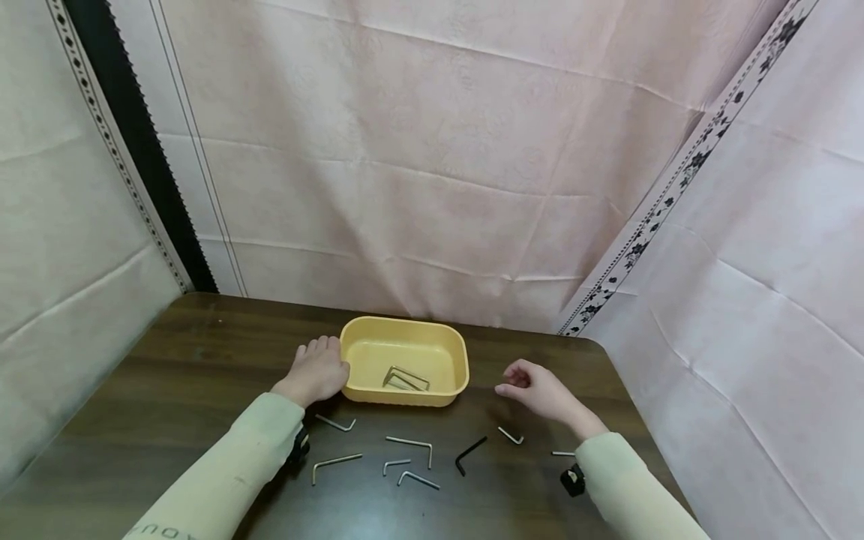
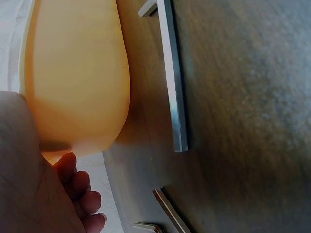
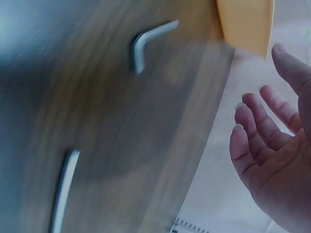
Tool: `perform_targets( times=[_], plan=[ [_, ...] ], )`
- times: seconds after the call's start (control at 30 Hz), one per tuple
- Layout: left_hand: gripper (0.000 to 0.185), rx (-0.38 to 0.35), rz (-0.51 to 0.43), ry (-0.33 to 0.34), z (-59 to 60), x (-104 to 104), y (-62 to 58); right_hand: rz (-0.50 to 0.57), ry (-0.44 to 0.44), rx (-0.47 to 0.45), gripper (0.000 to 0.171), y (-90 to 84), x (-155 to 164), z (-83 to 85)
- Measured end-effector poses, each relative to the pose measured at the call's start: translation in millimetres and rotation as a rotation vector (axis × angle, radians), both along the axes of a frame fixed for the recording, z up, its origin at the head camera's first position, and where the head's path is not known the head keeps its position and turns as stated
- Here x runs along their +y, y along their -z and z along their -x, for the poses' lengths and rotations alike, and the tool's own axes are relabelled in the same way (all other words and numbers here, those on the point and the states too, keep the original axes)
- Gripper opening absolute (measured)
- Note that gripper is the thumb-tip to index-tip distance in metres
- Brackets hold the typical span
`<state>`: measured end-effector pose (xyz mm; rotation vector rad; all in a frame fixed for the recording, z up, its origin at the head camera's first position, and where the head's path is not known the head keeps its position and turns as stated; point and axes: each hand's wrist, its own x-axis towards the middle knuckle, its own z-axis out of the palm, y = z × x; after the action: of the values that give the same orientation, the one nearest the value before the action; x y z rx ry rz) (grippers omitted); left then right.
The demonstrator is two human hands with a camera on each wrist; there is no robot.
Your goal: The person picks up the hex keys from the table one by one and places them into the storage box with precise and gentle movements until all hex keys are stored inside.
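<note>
A yellow plastic tub (image 1: 403,330) stands at the middle of the dark wooden table, with a couple of silver hex keys (image 1: 406,379) lying inside. My left hand (image 1: 317,369) rests against the tub's left wall; in the left wrist view its fingers (image 2: 80,191) lie beside the tub (image 2: 77,73). My right hand (image 1: 523,382) hovers right of the tub, fingers loosely curled and holding nothing; its bare palm (image 3: 272,160) shows in the right wrist view. Several silver hex keys (image 1: 412,444) and one black hex key (image 1: 469,454) are scattered on the table in front of the tub.
Pink cloth hangs behind and on both sides of the table. The table's rounded right corner (image 1: 594,346) is near my right hand. A small hex key (image 1: 511,435) lies just below that hand, another (image 1: 562,453) by the right sleeve.
</note>
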<state>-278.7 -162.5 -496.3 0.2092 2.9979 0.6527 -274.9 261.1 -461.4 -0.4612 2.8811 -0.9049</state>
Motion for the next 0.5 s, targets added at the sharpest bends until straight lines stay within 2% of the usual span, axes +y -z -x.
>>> perform_targets(
  times=[0.2,0.5],
  plan=[
    [0.033,0.002,0.004,0.007,-0.8,1,-2.2,-0.002,0.018,-0.005,0.040,1.2,26,-10.2],
    [0.035,0.010,0.004,0.008,-1.7,0,-1.7,0.020,0.044,-0.113,0.046,14.0,69,-30.7]
  ],
)
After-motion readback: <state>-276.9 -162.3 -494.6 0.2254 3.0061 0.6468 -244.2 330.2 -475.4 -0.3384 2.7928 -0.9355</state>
